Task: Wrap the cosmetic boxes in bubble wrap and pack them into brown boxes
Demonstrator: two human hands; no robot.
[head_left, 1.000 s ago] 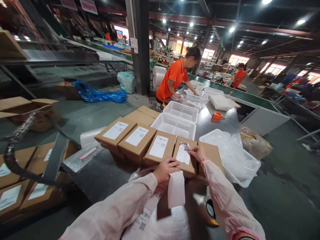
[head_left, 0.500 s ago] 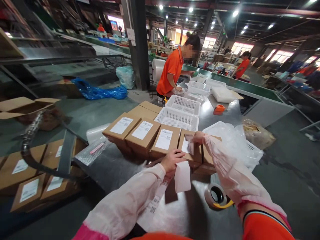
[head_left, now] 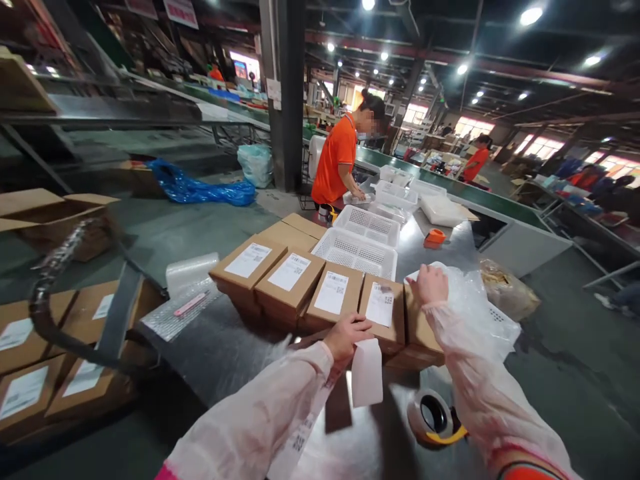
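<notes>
My left hand (head_left: 349, 337) is closed on a strip of shipping labels, whose white end (head_left: 367, 373) hangs down in front of the boxes. The rest of the label strip (head_left: 300, 430) trails beneath my left forearm toward me. My right hand (head_left: 431, 285) is at the far end of the rightmost brown carton (head_left: 420, 327), fingers bent and slightly apart, nothing visible in them. Part of that carton is hidden by my hand and sleeve. Left of it, a carton with a white label (head_left: 380, 303) on top stands beside several other labelled cartons (head_left: 289, 277).
A tape dispenser (head_left: 433, 417) lies on the metal table near my right forearm. White baskets (head_left: 355, 250) stand behind the cartons; clear plastic (head_left: 465, 293) lies to the right. A pink cutter (head_left: 191, 303) rests on bubble wrap. A co-worker in orange (head_left: 336, 160) stands farther back.
My right hand has moved from the label on the second carton from the right to the rightmost carton's far end. That label now lies uncovered. My left hand still holds the strip.
</notes>
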